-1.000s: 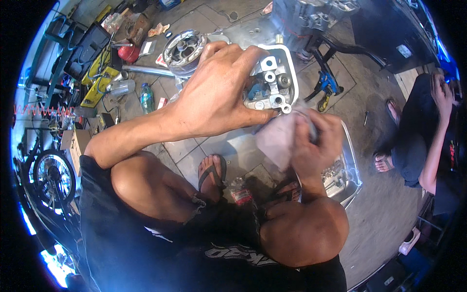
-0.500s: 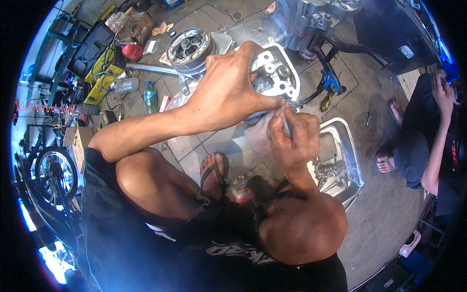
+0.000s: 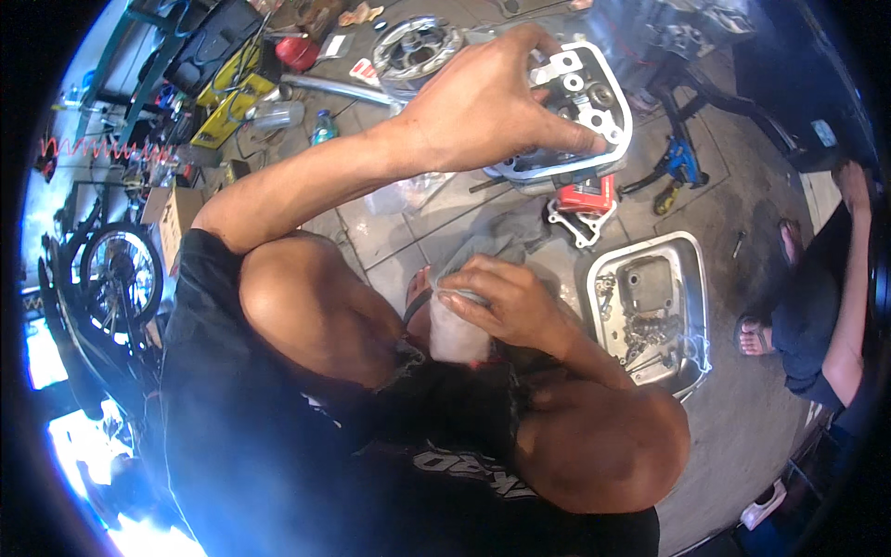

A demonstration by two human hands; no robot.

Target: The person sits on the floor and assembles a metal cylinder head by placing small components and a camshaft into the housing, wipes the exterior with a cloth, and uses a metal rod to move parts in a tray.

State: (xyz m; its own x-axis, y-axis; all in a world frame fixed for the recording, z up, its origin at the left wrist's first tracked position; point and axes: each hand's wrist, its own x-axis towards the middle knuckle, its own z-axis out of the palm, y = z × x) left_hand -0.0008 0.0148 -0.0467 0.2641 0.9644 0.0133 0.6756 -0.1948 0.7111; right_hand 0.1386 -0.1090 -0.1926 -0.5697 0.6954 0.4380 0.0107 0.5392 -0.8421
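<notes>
My left hand (image 3: 492, 102) is closed on a silver engine cylinder head (image 3: 608, 74), fingers over its far side and thumb along its near rim. The part is held tilted above the floor, its open side with bolt holes turned up. Lower and nearer to me, my right hand (image 3: 506, 302) is closed around a whitish rag (image 3: 457, 332) that hangs in front of my knees. A thin grey edge shows by the right thumb; I cannot make out what it is. Grey cloth (image 3: 506, 243) lies just beyond this hand.
At right stands a metal tray (image 3: 694, 255) holding a cover and small engine parts. A red box (image 3: 589, 197) and a gasket (image 3: 580, 228) lie below the cylinder head. Beyond are a wheel hub (image 3: 413, 46) and a blue-handled tool (image 3: 682, 162). Another person (image 3: 821, 306) sits at far right.
My right hand has come away from the cylinder head's near edge, down toward my lap with the rag. The view has shifted, and the red box and gasket now show.
</notes>
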